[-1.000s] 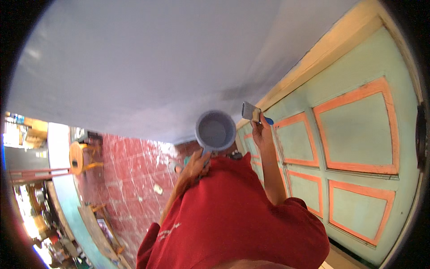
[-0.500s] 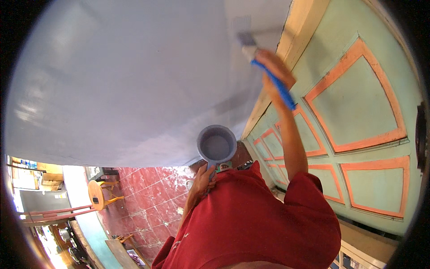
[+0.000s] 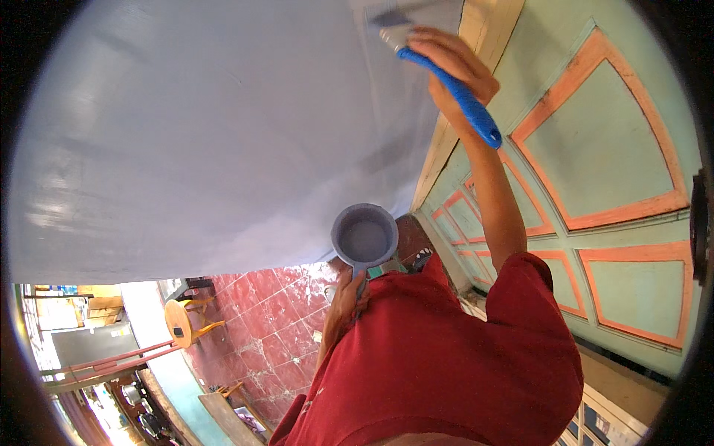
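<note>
My right hand (image 3: 455, 61) is wrapped round the blue handle of a paintbrush (image 3: 465, 100), raised high toward the top of the view. The brush's pale ferrule and dark bristles point up and left at the grey-painted wall (image 3: 223, 134), close to the wooden door frame; whether the bristles touch it is blurred. Down at the front of my body, my left hand (image 3: 348, 296) grips the handle of a round grey dipper (image 3: 364, 236). Greyish paint shows inside the dipper, which is held with its mouth up.
A green door with orange panel trim (image 3: 602, 134) stands on the right, edged by a yellowish wooden frame (image 3: 487, 26). Red floor tiles (image 3: 260, 320) lie below the wall. A small round wooden stool (image 3: 178, 323) stands at the lower left, with furniture and shelves beyond it.
My right hand and the paintbrush have moved upward and slightly left along the wall. My left hand still holds the dipper in about the same place; the view has shifted a little.
</note>
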### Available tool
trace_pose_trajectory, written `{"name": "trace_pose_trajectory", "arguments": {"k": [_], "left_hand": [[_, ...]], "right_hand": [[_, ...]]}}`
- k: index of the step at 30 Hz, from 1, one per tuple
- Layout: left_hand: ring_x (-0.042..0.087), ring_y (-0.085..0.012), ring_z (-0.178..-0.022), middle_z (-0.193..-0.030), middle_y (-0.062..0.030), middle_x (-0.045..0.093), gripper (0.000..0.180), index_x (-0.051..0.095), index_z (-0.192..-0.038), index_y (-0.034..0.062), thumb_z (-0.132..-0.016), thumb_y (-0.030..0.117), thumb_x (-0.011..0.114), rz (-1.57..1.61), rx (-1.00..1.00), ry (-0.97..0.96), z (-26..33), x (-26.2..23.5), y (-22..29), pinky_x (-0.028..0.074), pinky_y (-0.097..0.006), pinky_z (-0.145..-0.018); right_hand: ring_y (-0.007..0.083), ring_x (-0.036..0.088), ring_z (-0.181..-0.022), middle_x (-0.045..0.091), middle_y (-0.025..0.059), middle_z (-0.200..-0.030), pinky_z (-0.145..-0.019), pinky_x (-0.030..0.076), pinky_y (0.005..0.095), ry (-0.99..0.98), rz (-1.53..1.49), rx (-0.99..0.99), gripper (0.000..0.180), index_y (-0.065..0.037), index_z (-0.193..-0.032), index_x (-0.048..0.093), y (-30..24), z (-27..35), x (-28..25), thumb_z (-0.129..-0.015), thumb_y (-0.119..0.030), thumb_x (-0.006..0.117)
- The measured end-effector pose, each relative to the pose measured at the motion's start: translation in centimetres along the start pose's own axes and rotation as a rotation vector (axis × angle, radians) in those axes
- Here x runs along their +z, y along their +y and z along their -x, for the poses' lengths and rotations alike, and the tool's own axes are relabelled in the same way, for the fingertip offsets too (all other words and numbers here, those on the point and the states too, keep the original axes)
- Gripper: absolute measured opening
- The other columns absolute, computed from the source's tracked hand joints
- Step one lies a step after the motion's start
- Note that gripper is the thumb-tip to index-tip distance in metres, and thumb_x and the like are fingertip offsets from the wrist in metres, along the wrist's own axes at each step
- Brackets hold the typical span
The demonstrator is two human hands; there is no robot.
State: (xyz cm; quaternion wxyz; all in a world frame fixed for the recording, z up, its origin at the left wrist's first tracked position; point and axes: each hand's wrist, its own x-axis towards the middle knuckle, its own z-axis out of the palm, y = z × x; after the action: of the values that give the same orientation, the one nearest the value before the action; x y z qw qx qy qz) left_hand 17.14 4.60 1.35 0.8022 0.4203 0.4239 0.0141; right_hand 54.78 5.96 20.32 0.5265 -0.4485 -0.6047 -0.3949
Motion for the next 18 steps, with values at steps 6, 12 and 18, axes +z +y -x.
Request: {"name": "trace_pose_trajectory", "arguments": {"k": [6,12,18], "left_hand": [[0.035,-0.0070,-0.042,-0.059,0.0015,0.044,0.023,0.053,-0.099,0.0066,-0.102,0.028,0.045,0.028,-0.012,-0.035,-0.3,-0.3,-0.5,0.025,-0.024,-0.038],[0.034,-0.0070,-0.041,-0.059,0.0015,0.044,0.023,0.053,-0.099,0.0068,-0.102,0.028,0.045,0.070,-0.020,-0.029,-0.3,-0.3,-1.0,0.025,-0.024,-0.037],[0.035,-0.0086,-0.043,-0.059,-0.0008,0.042,0.020,0.046,-0.096,0.0089,-0.103,0.027,0.043,-0.003,0.009,-0.059,-0.3,-0.1,-1.2,0.026,-0.024,-0.038]], "right_hand": [[0.0315,0.065,-0.106,0.067,0.0140,-0.112,-0.091,0.053,0.0409,-0.047,-0.096,0.224,0.030,-0.006,-0.111,0.068,-1.2,9.8,0.7,-0.082,0.001,0.062],[0.0325,0.062,-0.110,0.066,0.0163,-0.113,-0.095,0.050,0.0386,-0.440,-0.232,0.575,0.039,-0.004,-0.114,0.066,-4.3,21.9,-0.3,-0.077,0.005,0.056],[0.0316,0.064,-0.108,0.067,0.0146,-0.112,-0.094,0.052,0.0388,-0.190,-0.183,0.186,0.039,-0.004,-0.113,0.067,-1.5,7.2,0.1,-0.077,0.008,0.059]]}}
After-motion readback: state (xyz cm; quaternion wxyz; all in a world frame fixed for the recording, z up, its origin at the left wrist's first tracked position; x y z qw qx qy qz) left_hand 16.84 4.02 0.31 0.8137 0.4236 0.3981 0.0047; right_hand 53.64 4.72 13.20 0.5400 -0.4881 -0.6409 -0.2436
